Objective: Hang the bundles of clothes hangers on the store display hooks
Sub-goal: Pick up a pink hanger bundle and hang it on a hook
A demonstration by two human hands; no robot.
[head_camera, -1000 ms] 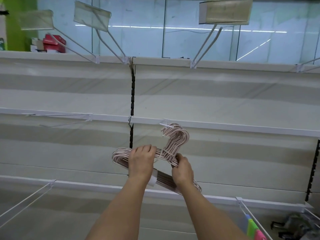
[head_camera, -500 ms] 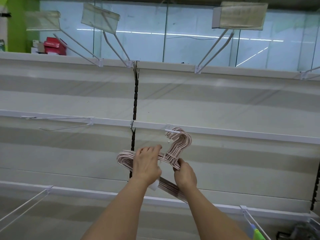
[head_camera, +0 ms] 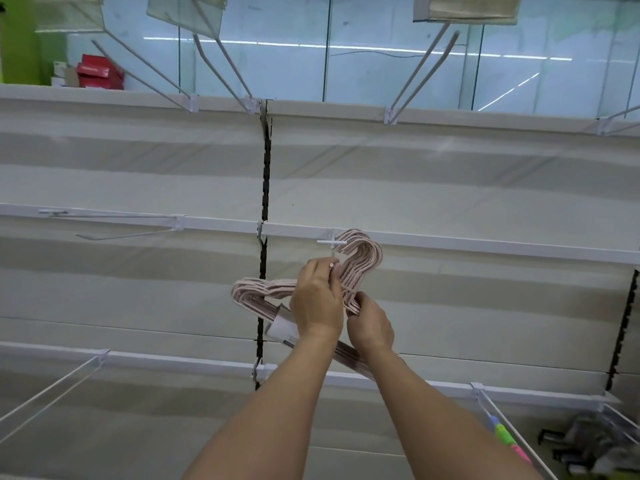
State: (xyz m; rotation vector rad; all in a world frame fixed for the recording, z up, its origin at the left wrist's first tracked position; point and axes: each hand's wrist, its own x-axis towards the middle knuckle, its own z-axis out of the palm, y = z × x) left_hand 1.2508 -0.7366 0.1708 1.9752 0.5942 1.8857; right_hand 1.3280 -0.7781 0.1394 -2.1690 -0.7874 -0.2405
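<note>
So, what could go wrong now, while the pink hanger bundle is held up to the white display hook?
1. The hanger bundle has its curved tops right at the tip of the display hook; some tops may miss it and the bundle could hang crooked.
2. The left hand and right hand grip near the neck only, so the long lower part may swing and slip.
</note>
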